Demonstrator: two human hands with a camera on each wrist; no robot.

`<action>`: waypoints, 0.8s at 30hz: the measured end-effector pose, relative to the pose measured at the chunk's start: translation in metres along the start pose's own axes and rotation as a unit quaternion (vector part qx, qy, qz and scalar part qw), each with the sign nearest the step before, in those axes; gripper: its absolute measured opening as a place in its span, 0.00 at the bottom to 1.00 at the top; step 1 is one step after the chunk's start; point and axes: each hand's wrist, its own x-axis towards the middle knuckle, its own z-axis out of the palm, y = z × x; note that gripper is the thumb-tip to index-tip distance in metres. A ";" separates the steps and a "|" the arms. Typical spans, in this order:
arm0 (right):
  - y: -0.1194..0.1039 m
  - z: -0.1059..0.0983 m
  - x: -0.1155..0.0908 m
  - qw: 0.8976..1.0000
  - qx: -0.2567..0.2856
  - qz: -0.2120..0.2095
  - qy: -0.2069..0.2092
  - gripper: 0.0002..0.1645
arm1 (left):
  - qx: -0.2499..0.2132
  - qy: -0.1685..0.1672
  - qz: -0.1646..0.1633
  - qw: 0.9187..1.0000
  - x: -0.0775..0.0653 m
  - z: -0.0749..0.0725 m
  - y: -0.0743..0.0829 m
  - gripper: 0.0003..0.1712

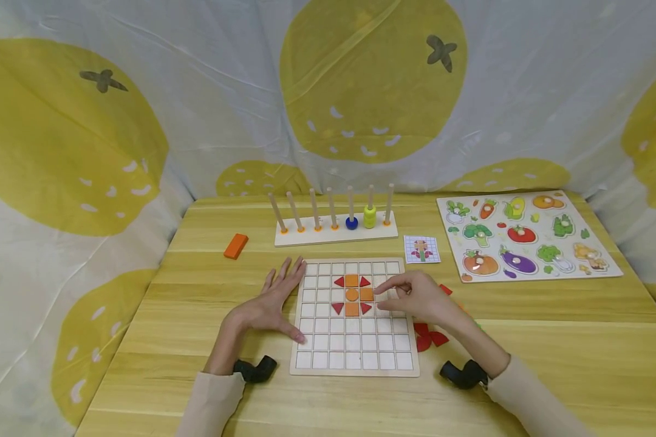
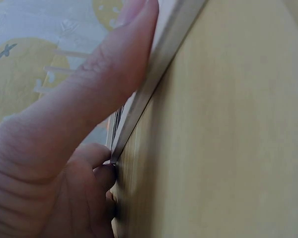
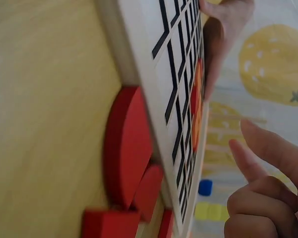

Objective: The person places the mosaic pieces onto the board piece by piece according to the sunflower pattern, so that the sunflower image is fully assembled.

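Observation:
A wooden grid board [image 1: 344, 361] lies flat on the table. At its middle are an orange round piece [image 1: 352, 295], orange squares [image 1: 367, 295] above, below and right of it, and several red triangles [image 1: 337, 308] at the corners. My left hand [image 1: 268, 306] rests along the board's left edge, fingers spread, its thumb [image 2: 104, 74] over the rim. Over the board's right half hovers my right hand [image 1: 418, 296], thumb and index finger apart beside the right orange square, with nothing seen between them; its other fingers [image 3: 258, 208] are curled.
Loose red pieces [image 1: 424, 343] lie by the board's right edge, partly under my right forearm. Behind the board stand a peg rack [image 1: 333, 233] with blue and yellow beads, and a pattern card [image 1: 422, 249]. An orange block [image 1: 235, 246] is at left, a vegetable puzzle [image 1: 530, 240] at right.

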 end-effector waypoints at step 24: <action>0.069 -0.084 -0.066 0.995 -0.032 0.093 0.026 0.22 | 0.001 0.001 0.001 1.000 0.000 0.001 -0.001 0.88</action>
